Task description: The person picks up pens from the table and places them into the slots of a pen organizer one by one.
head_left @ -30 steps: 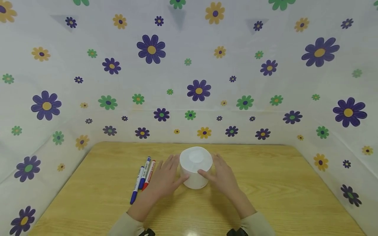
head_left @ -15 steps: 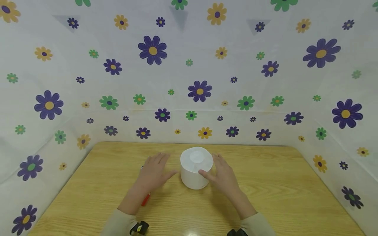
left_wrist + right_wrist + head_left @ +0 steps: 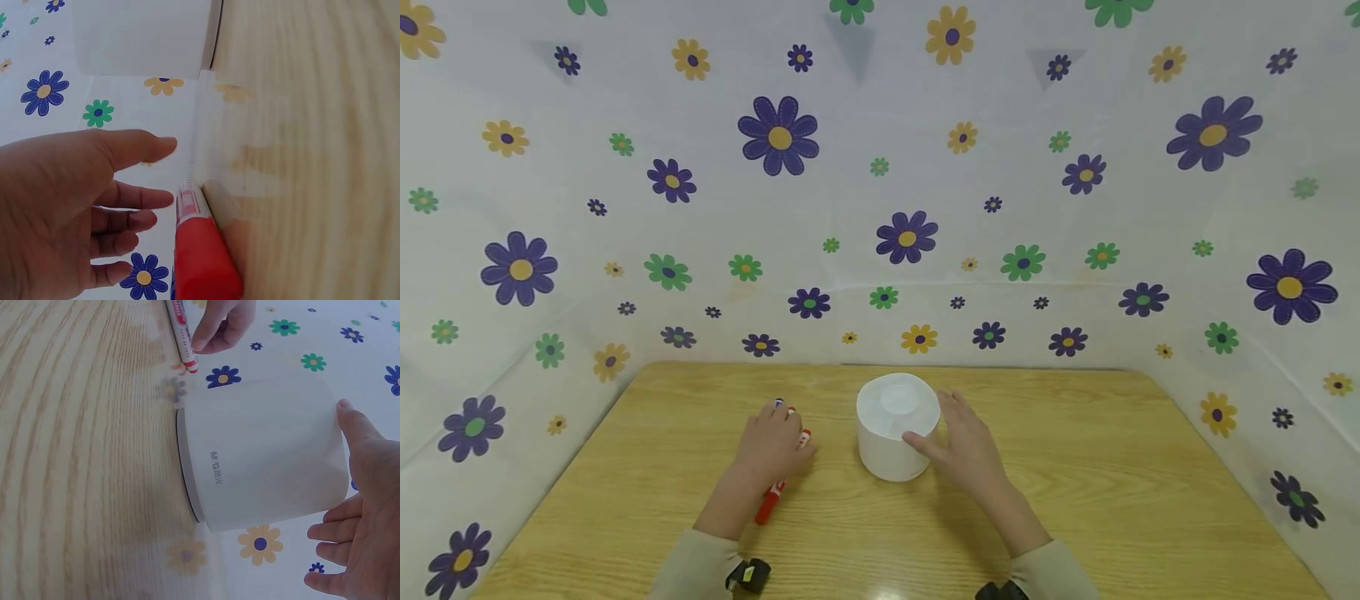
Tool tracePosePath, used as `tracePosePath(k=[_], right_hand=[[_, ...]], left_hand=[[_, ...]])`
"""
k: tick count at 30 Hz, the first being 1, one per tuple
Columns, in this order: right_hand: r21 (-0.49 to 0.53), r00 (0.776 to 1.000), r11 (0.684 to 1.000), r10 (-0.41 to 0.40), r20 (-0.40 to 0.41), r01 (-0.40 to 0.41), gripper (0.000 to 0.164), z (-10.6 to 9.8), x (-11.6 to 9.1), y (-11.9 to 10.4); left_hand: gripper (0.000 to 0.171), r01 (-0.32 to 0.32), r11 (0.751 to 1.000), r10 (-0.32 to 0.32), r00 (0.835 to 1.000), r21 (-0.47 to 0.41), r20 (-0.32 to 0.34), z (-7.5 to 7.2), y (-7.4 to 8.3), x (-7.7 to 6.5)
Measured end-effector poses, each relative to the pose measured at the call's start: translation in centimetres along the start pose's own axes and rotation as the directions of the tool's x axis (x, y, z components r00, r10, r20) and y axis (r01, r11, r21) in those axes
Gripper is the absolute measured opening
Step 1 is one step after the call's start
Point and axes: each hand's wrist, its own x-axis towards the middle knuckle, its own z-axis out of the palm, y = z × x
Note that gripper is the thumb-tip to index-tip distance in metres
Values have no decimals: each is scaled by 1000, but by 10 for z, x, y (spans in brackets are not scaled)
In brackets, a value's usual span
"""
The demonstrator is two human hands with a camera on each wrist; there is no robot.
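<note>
A white cylindrical container (image 3: 895, 446) with a small printed mark on its side stands on the table. My right hand (image 3: 970, 446) is at its right side, the thumb by the top rim and the fingers loosely extended. My left hand (image 3: 771, 446) is over several markers to the left of it, fingers bent downward. One marker with a red cap (image 3: 768, 507) sticks out below this hand. In the left wrist view the red-capped marker (image 3: 206, 256) lies on the table beside my fingertips, the thumb apart from the fingers. The hand hides most of the other markers.
The wooden table (image 3: 1112, 467) reaches out on both sides of the hands. White cloth (image 3: 880, 183) printed with flowers hangs behind it and along both sides. Black wrist devices (image 3: 748, 575) show at the sleeves.
My left hand has left the white container and moved left over the markers, its fingers now bending down. The right hand and the container keep their place.
</note>
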Motion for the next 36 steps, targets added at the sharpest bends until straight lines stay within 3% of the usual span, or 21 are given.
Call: tracePosePath(k=[7,16,22,26,30,36], right_hand=[[-13,1000,1000,-11,3,11,85,-2,1,3],[-11,1000,1000,-22,-2,22,86,-5,2,7],[2,1000,1000,-20,8,20,84,-7,3,6],[5,999,1000,-31,17,31,83,-6,4,5],[-4,999,1000,-12,32,12,86,-6,4,5],[-11,999,1000,-3,36,4,88,-7,3,8]], left_hand=[[42,62,998,-61,996,-13,72,0,4,-2],[32,61,997,-65,994,38,85,2,14,-1],[34,54,998,-56,997,26,59,-5,21,-4],[38,58,998,-58,998,32,1,-15,24,-7],[28,45,999,-45,998,4,-47,-28,28,-9],[28,54,997,-58,996,-52,-72,-41,34,-2]])
